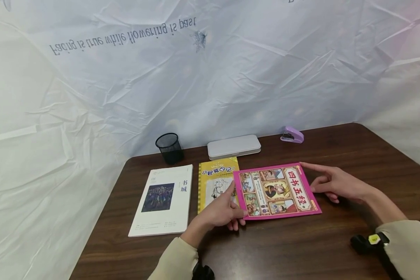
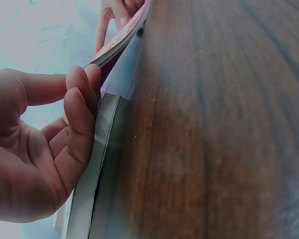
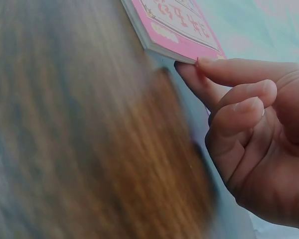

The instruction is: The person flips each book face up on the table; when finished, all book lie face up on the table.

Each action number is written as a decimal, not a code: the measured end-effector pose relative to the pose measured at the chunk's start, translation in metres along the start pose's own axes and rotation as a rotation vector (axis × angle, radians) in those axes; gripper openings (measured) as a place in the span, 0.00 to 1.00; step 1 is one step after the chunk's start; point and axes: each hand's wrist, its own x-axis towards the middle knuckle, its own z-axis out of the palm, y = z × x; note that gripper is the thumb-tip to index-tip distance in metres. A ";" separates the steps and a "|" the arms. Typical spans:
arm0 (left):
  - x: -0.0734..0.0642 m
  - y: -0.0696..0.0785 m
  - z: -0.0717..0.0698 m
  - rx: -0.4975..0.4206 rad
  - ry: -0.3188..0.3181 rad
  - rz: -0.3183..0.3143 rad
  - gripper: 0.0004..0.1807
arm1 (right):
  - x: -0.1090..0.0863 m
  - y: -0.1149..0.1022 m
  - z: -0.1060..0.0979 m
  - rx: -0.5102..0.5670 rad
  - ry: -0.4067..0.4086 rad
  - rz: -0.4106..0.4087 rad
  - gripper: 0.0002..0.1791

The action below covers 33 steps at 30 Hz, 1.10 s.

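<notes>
A pink comic-style book (image 1: 276, 191) lies tilted, its left end raised over the right part of a yellow book (image 1: 217, 171). At that left end my left hand (image 1: 222, 210) pinches the pink book between thumb and fingers. In the left wrist view the left hand (image 2: 45, 134) has its fingertips at the raised edge. My right hand (image 1: 343, 184) holds the opposite edge, index finger stretched to the far corner and thumb lower down. The right wrist view shows the right hand (image 3: 259, 129) with thumb and index at the book's edge and the other fingers curled.
Left of the yellow book lies a white book (image 1: 162, 200). Along the back stand a black mesh pen cup (image 1: 170, 148), a white flat case (image 1: 233, 147) and a purple stapler (image 1: 292, 135). A white printed curtain (image 1: 231, 77) hangs behind the brown wooden table (image 1: 283, 249).
</notes>
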 end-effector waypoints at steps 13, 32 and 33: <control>0.000 0.000 0.000 0.003 -0.008 -0.043 0.55 | 0.003 0.003 0.001 0.042 -0.044 0.011 0.47; 0.003 -0.001 0.000 -0.005 -0.019 -0.034 0.53 | 0.005 0.004 0.000 0.073 -0.074 0.013 0.46; 0.003 -0.001 0.000 -0.006 -0.021 -0.033 0.53 | 0.004 0.004 0.000 0.074 -0.076 0.013 0.46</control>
